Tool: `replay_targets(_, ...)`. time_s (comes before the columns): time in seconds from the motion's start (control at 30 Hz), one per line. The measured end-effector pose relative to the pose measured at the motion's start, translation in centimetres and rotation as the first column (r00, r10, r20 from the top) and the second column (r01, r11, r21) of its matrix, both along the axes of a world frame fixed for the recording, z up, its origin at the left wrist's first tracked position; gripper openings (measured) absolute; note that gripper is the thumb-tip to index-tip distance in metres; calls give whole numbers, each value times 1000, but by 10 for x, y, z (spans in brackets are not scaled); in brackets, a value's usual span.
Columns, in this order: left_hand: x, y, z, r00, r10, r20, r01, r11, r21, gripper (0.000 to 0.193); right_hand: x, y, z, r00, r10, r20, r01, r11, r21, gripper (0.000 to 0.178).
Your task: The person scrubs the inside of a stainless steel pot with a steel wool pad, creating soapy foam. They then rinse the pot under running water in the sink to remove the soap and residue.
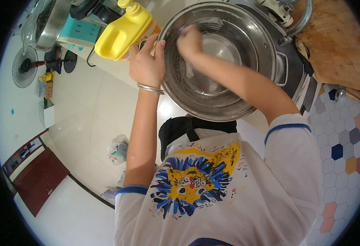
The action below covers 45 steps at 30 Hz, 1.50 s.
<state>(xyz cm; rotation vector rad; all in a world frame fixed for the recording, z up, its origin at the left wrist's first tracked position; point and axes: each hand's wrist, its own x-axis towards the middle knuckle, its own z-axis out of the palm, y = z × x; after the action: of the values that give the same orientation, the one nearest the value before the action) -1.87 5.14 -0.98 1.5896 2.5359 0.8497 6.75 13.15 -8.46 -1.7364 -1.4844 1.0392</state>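
Observation:
A wide stainless steel pot (pixel 249 45) stands in front of me, with a loop handle on its right and pale, wet-looking smears on its inner wall. My left hand (pixel 148 65), a silver bangle at its wrist, grips the pot's left rim, the thumb by the edge. Inside the pot, my right hand (pixel 190 42) is closed against the upper left wall. Motion blurs it, and a small purplish bit shows at the fingers; what it is I cannot make out. Just left of my left hand stands a yellow pump jug (pixel 122 37).
A teal box (pixel 79 33) sits at the upper left by a dark appliance. To the pot's right are a metal faucet (pixel 300 24) and a wooden board (pixel 339 45). A fan (pixel 24 65) stands farther left; a plastic bag (pixel 118 149) lies on the floor.

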Motion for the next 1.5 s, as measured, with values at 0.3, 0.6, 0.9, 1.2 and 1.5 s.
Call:
replay_targets(0.3, -1, 0, -3, 1000, -3, -20, 3, 1000, 11, 27, -4, -31, -11, 994, 108, -24, -109, 993, -54, 16)
replay_targets(0.6, 1, 1, -7, 998, 30, -50, -27, 998, 48, 26, 9, -69, -18, 939, 340, 52, -335, 938, -88, 20)
replay_targets(0.9, 1, 3, -4, 999, 23, -28, -23, 1000, 15, 28, 29, 2, -4, 743, 592, 311, -568, 804, -175, 22)
replay_targets(1.2, -2, -6, -6, 996, -80, 42, 74, 989, 128, 26, 78, -20, 12, 411, 897, 163, -851, 442, -285, 43)
replay_targets(1.5, 7, -5, -2, 996, 39, 83, -47, 995, 91, 24, 74, -67, 35, 440, 896, -63, -881, 417, -225, 24)
